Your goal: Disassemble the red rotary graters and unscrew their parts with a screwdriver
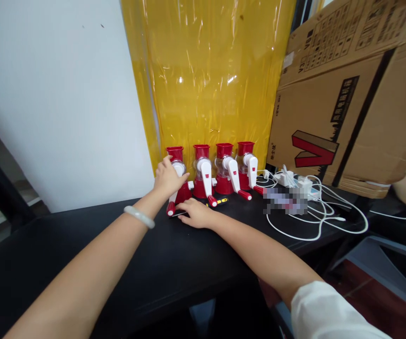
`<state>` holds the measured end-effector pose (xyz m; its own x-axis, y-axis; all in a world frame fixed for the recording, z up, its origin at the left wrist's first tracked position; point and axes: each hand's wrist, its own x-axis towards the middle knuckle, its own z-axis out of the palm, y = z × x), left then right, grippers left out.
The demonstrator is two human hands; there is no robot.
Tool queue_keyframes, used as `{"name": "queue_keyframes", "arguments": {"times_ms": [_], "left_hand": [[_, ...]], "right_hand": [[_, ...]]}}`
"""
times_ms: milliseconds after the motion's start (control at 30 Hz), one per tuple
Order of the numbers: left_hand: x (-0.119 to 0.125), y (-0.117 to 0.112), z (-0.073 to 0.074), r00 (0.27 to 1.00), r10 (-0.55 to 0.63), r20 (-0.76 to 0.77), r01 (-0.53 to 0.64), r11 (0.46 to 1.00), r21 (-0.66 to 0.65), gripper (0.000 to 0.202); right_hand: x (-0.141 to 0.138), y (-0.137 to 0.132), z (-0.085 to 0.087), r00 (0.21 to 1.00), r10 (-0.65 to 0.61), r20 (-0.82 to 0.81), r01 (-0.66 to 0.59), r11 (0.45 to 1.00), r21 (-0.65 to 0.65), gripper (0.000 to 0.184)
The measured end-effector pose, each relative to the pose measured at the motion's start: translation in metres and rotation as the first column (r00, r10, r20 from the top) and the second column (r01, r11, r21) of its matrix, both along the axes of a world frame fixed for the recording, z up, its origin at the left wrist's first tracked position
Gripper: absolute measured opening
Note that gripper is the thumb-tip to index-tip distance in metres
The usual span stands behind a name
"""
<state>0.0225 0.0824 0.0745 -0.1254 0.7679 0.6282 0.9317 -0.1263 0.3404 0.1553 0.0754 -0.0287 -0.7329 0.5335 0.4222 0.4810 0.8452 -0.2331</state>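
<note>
**Tipping risk at the end of the row**

I see the left hand (167, 178) with its fingers curled around the clear body of the leftmost grinder (175, 153). It stands at the back of the bench (83, 254), first of four in a tight row. The right hand (196, 214) lies palm down on a thin dark object (178, 214) just before its base (whether those fingers grip it, I cannot tell). My worry: a sideways tug could knock this grinder into its neighbour (202, 172), and its hanging crank (171, 208) may catch the right hand or the screwdriver (222, 201) nearby.
</note>
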Motion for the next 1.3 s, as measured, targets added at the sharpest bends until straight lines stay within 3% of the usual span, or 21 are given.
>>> {"name": "queue_keyframes", "arguments": {"times_ms": [167, 367, 567, 767, 1000, 1167, 1233, 1300], "left_hand": [[0.017, 0.031, -0.005, 0.986, 0.126, 0.113, -0.127, 0.992, 0.001, 0.089], [0.014, 0.035, -0.015, 0.975, 0.151, 0.160, -0.165, 0.983, 0.076, 0.071], [0.019, 0.037, -0.003, 0.923, 0.201, 0.327, -0.198, 0.979, -0.043, 0.078], [0.013, 0.040, 0.002, 0.908, 0.241, 0.342, -0.212, 0.970, -0.119, 0.086], [-0.010, 0.033, 0.005, 0.940, 0.128, 0.318, -0.106, 0.991, -0.085, 0.084], [-0.035, 0.029, 0.003, 0.914, 0.066, 0.400, -0.060, 0.998, -0.027, 0.081], [-0.051, 0.025, 0.002, 0.893, -0.028, 0.450, 0.028, 1.000, 0.007, 0.080], [-0.068, 0.015, 0.003, 0.843, -0.178, 0.507, 0.193, 0.981, 0.023, 0.082]], "right_hand": [[0.002, -0.001, 0.003, 0.970, -0.187, 0.153, 0.187, 0.982, 0.016, 0.039], [0.002, 0.002, 0.004, 0.933, -0.291, 0.211, 0.289, 0.956, 0.039, 0.031], [0.002, 0.005, 0.000, 0.909, -0.325, 0.259, 0.320, 0.945, 0.064, 0.029], [0.001, 0.005, 0.000, 0.902, -0.340, 0.267, 0.329, 0.940, 0.085, 0.026], [-0.001, -0.004, 0.007, 0.890, -0.340, 0.305, 0.340, 0.939, 0.056, 0.034], [-0.001, -0.017, 0.014, 0.850, -0.367, 0.379, 0.378, 0.925, 0.048, 0.036], [-0.003, -0.025, 0.018, 0.830, -0.377, 0.411, 0.388, 0.920, 0.059, 0.034], [-0.005, -0.034, 0.020, 0.813, -0.382, 0.439, 0.385, 0.919, 0.085, 0.033]]}}
